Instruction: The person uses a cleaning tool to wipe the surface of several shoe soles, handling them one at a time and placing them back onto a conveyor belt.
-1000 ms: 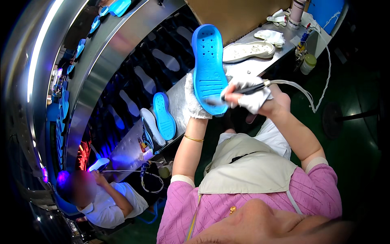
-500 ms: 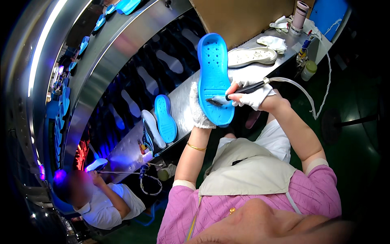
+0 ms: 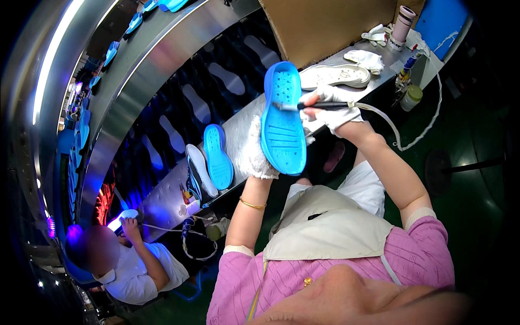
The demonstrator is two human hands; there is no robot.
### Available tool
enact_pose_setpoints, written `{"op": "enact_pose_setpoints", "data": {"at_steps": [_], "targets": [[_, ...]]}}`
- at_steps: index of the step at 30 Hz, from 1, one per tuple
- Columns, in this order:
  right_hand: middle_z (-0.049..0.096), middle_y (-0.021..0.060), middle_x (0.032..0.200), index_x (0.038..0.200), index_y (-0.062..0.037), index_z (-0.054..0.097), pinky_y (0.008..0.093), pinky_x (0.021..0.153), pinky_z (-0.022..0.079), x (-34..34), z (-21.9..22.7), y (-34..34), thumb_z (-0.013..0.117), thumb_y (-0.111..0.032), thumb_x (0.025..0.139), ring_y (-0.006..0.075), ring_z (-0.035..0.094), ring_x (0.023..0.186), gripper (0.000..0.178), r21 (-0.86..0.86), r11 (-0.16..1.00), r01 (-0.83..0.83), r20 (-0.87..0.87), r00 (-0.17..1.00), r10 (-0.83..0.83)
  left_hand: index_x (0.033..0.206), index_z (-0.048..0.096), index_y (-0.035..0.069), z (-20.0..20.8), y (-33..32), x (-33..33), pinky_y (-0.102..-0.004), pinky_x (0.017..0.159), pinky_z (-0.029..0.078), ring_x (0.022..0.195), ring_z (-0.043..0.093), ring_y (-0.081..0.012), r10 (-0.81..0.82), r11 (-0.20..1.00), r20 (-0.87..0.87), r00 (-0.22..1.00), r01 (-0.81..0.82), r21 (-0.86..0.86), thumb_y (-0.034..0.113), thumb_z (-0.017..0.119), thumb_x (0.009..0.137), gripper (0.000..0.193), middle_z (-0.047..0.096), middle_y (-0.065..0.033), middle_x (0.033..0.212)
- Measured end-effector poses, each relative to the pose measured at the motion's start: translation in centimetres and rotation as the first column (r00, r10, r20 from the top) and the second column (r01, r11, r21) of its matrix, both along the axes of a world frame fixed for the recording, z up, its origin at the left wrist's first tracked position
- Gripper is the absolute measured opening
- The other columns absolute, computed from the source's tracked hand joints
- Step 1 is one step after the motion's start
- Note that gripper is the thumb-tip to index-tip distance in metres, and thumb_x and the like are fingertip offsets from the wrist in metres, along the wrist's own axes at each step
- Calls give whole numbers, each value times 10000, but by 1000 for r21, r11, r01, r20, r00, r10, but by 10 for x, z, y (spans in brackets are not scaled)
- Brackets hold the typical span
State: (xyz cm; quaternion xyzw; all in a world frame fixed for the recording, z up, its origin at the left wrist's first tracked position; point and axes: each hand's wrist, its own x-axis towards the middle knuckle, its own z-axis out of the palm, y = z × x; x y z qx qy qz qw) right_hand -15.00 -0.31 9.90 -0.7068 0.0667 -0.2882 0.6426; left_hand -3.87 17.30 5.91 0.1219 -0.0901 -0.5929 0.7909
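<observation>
A blue shoe sole (image 3: 284,130) is held up over the metal bench, its grooved, dotted face toward me. My left hand (image 3: 259,154), in a white glove, grips it from behind along its left edge; most of those fingers are hidden. In my right hand (image 3: 331,111), whose glove leaves fingertips bare, is a black-handled brush (image 3: 311,105) with a pale hose (image 3: 390,127) running from its back end. The bristles touch the sole near its middle, below the dotted holes.
On the metal bench (image 3: 238,141) lie another blue sole (image 3: 218,160), a dark shoe upper (image 3: 201,170), a white shoe (image 3: 338,77) and white gloves (image 3: 364,59). A pink bottle (image 3: 402,26) stands at the far right. At lower left a co-worker (image 3: 143,271) holds a lit sole. A conveyor (image 3: 135,70) curves past.
The brush has moved up the sole from the grooved lower part to the middle. The sole has come slightly down and turned a little. The co-worker's hand has shifted.
</observation>
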Motion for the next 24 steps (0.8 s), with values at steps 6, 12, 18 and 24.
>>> {"op": "enact_pose_setpoints", "data": {"at_steps": [6,12,18,24], "targets": [[676,71,919,889,-44,656,302,801,517,-5,12,-1,750,56,741,176,648,856,202,-499,866,38,153,987,45,1350,474,28,-1,5,16,-497,918,532,1036,641,-338,149,981,142,978,-165,104,518,376,992,615,609,-192,1220],[654,70,888,885,-83,629,321,764,521,-32,33,8,723,91,701,244,656,851,270,-628,726,-280,-46,945,324,1328,489,9,8,11,20,-440,863,559,988,665,-324,225,939,337,914,-295,176,570,443,950,678,649,-184,1162],[655,77,904,865,-41,640,298,793,505,-5,55,-6,728,59,747,198,632,854,178,-541,840,36,239,965,112,1373,434,8,16,23,5,-396,847,566,985,667,-302,184,961,413,892,-251,114,580,438,952,710,639,-213,1144],[682,92,897,825,-79,637,350,799,509,-4,60,7,732,76,687,248,657,840,227,-684,723,-100,147,951,271,1385,438,44,23,30,13,-414,892,547,1009,654,-295,320,898,481,816,-423,120,602,484,919,728,623,-184,1197]]}}
